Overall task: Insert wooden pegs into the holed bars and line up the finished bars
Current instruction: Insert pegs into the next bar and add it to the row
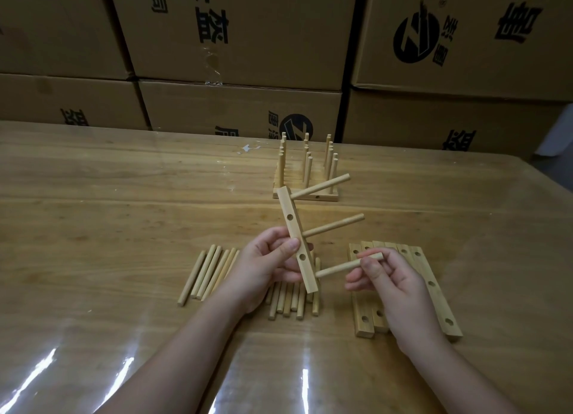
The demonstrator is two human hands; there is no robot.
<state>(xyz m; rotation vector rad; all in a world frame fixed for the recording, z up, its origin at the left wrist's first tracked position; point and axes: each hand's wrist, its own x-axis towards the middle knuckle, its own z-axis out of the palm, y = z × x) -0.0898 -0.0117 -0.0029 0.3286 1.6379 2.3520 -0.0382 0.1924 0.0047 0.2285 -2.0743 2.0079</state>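
**Third peg held at the lower end of a raised bar**

A holed bar is held above the table by the left hand. The fingers are curled round the bar's lower half, and the thumb is pressed on the face that is turned to the camera. The bar is tilted, with its top end leaning away to the left. Two open holes are seen on its near face.

Two pegs are already seated in the bar's right side and point out to the right and slightly upward: an upper peg near the top end and a middle peg near the middle.

A third peg is pinched near its outer end between the thumb and fingertips of the right hand. Its free tip is set against the bar's right side near the lower end. Whether the tip has entered a hole cannot be told.

Loose pegs are laid side by side on the table below and to the left of the left hand, and are partly hidden by it. Unfilled bars are laid in a row under the right hand. Finished bars are lined up further back, their pegs standing upright.

Printed cardboard boxes are stacked behind the table.
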